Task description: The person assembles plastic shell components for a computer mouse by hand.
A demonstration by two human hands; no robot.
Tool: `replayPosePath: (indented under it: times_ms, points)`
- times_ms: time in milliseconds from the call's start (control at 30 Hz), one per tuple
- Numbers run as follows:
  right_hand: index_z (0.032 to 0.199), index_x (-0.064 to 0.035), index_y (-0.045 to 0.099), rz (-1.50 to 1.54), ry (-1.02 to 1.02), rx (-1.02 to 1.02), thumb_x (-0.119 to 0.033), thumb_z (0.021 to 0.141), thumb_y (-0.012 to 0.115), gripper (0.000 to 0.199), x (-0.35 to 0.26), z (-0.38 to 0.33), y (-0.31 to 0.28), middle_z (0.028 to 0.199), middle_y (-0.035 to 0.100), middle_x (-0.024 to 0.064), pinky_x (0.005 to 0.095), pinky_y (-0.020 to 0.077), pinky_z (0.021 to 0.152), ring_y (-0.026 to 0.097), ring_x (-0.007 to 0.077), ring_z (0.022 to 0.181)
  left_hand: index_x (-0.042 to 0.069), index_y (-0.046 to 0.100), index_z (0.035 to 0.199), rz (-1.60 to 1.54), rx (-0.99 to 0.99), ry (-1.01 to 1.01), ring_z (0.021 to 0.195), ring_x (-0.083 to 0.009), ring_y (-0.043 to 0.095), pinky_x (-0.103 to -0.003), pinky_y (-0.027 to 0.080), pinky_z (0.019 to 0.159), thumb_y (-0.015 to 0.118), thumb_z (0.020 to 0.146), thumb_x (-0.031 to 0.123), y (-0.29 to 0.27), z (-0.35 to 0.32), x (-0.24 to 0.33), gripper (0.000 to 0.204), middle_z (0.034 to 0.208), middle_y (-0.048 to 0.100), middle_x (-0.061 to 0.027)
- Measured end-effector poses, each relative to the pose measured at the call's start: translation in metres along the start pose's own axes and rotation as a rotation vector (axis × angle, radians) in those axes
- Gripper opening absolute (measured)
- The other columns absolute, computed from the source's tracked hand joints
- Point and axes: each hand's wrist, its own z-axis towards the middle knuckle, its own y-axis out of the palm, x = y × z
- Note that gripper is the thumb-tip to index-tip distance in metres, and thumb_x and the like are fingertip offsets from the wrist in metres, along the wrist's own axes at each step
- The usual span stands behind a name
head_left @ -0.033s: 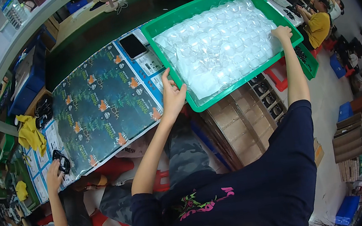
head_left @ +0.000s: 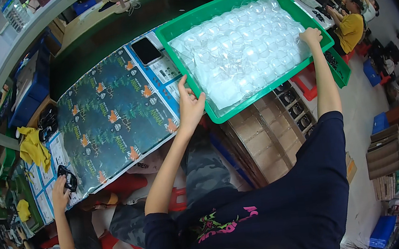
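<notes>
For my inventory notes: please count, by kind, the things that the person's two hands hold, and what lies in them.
Green tray: 1
Clear bubble-wrap sheet in the tray: 1
Left hand on the tray's edge: 1
Right hand on the tray's edge: 1
Total: 4

Single head-worn fisheye view, looking steeply down, close over the worktable (head_left: 109, 115), edges bent

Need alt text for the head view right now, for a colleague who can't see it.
Both hands grip a green tray lined with bubble wrap: left hand on its near-left rim, right hand on its right rim, above a patterned mat.
</notes>
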Motion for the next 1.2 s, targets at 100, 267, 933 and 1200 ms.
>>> replayPosePath:
  times_ms: [100, 267, 933, 1200]
  points:
    - [0.097, -0.004, 0.062, 0.002, -0.085, 0.078, -0.023, 0.071, 0.057, 0.032, 0.005, 0.0, 0.001, 0.108, 0.055, 0.0175, 0.042, 0.0422, 0.083, 0.052, 0.0322, 0.101, 0.007, 0.017, 0.133, -0.024, 0.0, 0.017, 0.076, -0.0115, 0.052, -0.021, 0.042, 0.062, 0.051, 0.077, -0.006, 0.003, 0.0, -0.003, 0.067, 0.089, 0.043, -0.0072]
    - [0.08, -0.0043, 0.064, -0.092, -0.252, 0.446, -0.012, 0.071, 0.054, 0.015, 0.001, -0.004, 0.003, 0.086, 0.061, 0.0134, 0.0411, 0.0472, 0.068, 0.059, 0.0303, 0.082, 0.006, 0.02, 0.131, -0.046, 0.018, 0.063, 0.064, -0.0071, 0.048, -0.019, 0.039, 0.051, 0.052, 0.076, -0.006, 0.005, 0.001, -0.01, 0.065, 0.082, 0.04, -0.0042]
    - [0.082, 0.0004, 0.049, 0.198, -1.109, 0.124, 0.004, 0.065, 0.047, 0.018, -0.088, -0.217, -0.044, 0.085, 0.055, 0.0131, 0.0392, 0.0481, 0.059, 0.058, 0.0312, 0.073, 0.002, 0.024, 0.129, 0.035, 0.021, 0.09, 0.057, -0.005, 0.041, -0.018, 0.034, 0.047, 0.057, 0.08, 0.001, 0.002, -0.007, -0.003, 0.059, 0.076, 0.039, -0.0031]
    - [0.089, -0.0015, 0.056, 0.591, -0.874, 0.341, -0.028, 0.073, 0.06, 0.032, -0.084, -0.186, -0.064, 0.086, 0.06, 0.0159, 0.0409, 0.0462, 0.069, 0.058, 0.0339, 0.075, 0.001, 0.025, 0.128, 0.049, 0.031, 0.099, 0.057, -0.0054, 0.041, -0.018, 0.036, 0.048, 0.057, 0.08, 0.002, 0.001, -0.008, -0.005, 0.058, 0.076, 0.04, -0.0036]
